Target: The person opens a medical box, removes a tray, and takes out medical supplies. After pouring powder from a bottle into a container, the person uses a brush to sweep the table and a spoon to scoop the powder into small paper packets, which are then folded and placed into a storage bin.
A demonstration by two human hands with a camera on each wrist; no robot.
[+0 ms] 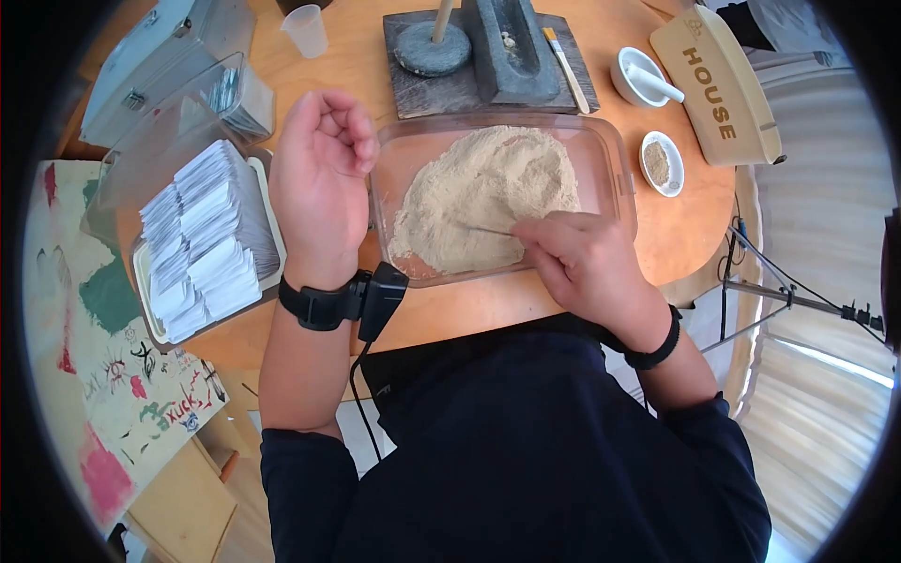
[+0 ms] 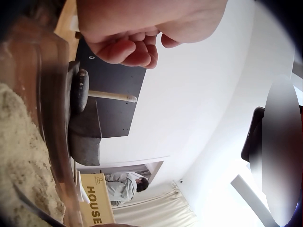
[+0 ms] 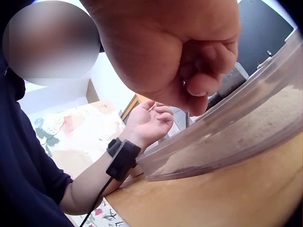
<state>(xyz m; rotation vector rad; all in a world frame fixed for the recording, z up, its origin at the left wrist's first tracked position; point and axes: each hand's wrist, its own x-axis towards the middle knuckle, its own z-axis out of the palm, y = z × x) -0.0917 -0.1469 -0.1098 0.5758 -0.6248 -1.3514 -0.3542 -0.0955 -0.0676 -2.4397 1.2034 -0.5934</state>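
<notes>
My right hand (image 1: 587, 267) pinches a thin metal stick-like tool (image 1: 486, 230) over the front of the clear plastic tub (image 1: 624, 188). The tool's far tip meets the pale beige powder (image 1: 446, 202), which is heaped across the tub with a rounded mound at the right. In the left wrist view the tool (image 2: 33, 205) shows as a dark, slim shaft against the powder. My left hand (image 1: 324, 183) is raised beside the tub's left edge, palm turned up, fingers loosely curled and holding nothing. In the right wrist view, the fingers of my right hand (image 3: 189, 61) are curled inward.
Behind the tub, a dark board holds a round grinding stone (image 1: 432, 49), a stone trough (image 1: 511, 56) and a brush (image 1: 566, 70). At right are a mortar (image 1: 624, 75), a small powder bowl (image 1: 664, 164) and a HOUSE box (image 1: 718, 89). White paper packets (image 1: 211, 235) fill a left tray.
</notes>
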